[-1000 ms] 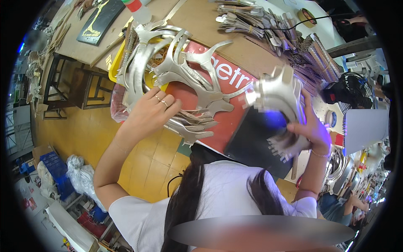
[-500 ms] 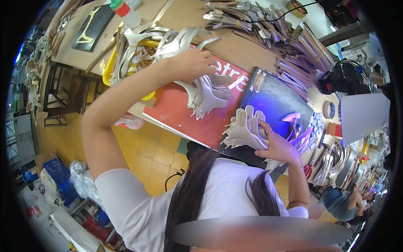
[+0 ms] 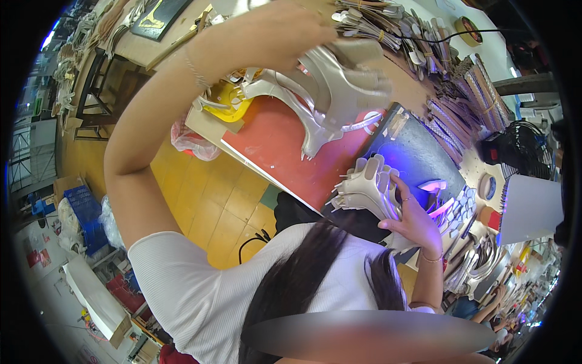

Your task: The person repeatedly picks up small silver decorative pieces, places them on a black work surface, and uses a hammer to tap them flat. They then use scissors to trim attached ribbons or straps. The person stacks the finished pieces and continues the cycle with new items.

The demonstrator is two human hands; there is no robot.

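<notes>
My left hand (image 3: 285, 36), smeared by motion, is closed at the far edge over a bunch of silver cut-out strap pieces (image 3: 327, 79). The bunch spreads above a red board (image 3: 273, 136), its right end blurred. My right hand (image 3: 415, 221) grips the right side of a stack of pale beige cut-out strap pieces (image 3: 367, 188), thumb on the near side and fingers on the far side. That stack rests at the near left part of a black board (image 3: 418, 151). Purple-lit strips (image 3: 439, 197) lie beyond my right hand.
A yellow tray (image 3: 230, 103) stands left of the red board. Bundled straps (image 3: 370, 27) and braided strips (image 3: 464, 91) lie at the far right. A black fan (image 3: 518, 148), tape roll (image 3: 487, 186) and grey panel (image 3: 530, 209) stand right. A cable crosses the back.
My left hand has moved farther away, lifting and shifting the silver pieces. My right hand keeps its hold on the beige stack. The whole view has shifted slightly.
</notes>
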